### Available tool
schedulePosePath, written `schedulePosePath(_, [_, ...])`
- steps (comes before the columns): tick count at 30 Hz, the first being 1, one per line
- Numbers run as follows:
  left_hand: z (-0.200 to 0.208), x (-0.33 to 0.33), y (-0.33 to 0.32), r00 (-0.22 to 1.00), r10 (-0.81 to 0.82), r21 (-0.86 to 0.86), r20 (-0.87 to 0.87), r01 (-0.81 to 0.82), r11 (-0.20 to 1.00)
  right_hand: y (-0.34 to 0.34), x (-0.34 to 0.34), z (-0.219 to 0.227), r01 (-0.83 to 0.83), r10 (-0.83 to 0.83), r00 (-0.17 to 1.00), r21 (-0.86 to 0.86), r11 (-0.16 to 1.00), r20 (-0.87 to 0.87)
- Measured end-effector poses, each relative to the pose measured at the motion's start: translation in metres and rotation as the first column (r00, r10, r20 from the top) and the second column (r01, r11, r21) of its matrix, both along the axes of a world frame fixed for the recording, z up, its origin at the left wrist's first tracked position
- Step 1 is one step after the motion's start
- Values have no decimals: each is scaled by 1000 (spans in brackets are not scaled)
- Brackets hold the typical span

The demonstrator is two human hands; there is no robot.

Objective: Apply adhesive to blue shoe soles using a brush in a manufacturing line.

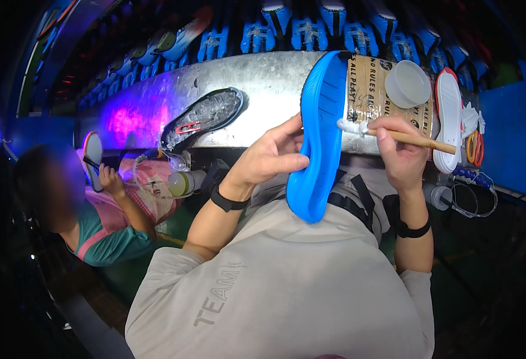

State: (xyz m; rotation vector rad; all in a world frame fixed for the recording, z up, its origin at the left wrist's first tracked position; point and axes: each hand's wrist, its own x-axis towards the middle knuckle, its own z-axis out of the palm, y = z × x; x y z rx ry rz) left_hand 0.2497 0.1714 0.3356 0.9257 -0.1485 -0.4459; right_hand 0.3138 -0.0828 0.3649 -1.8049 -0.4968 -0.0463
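My left hand (pixel 269 157) grips a bright blue shoe sole (pixel 321 143) by its left edge, thumb on the inner face and fingers behind. The sole stands nearly upright in the view, its hollow side facing me, ridged toward the far end. My right hand (pixel 405 157) is closed round a wooden-handled brush (pixel 424 142). The brush's whitish, coated tip is at the sole's right edge; whether it touches, I cannot tell. Beyond my right hand, a translucent plastic cup (pixel 408 85) stands on a board covered in brown printed tape (pixel 367 90).
A dark shoe piece (pixel 204 116) lies on the metal bench (pixel 263 78). A white sole with red trim (pixel 448 119) and orange-handled scissors (pixel 474 147) lie at right. Blue shoe holders (pixel 309 35) line the back. At left, a co-worker (pixel 110 209) holds a white sole and a dark-handled tool.
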Motion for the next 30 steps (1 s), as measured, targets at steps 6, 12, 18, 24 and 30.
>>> schedulePosePath(6, [1,1,-4,1000,-1,45,28,0,999,-1,-7,8,-59,60,997,8,998,-48])
schedulePosePath(12, [7,-1,-3,999,11,99,47,-15,995,3,-4,10,42,-41,998,33,999,-47])
schedulePosePath(18, [6,3,-2,997,44,65,68,-48,997,1,-13,14,-78,83,993,-57,995,87])
schedulePosePath(24, [4,1,-3,996,68,34,53,-70,997,-1,-21,20,-123,131,987,-82,989,98])
schedulePosePath(30, [-3,3,-1,997,68,31,42,-69,997,-1,-27,20,-126,132,986,-63,990,104])
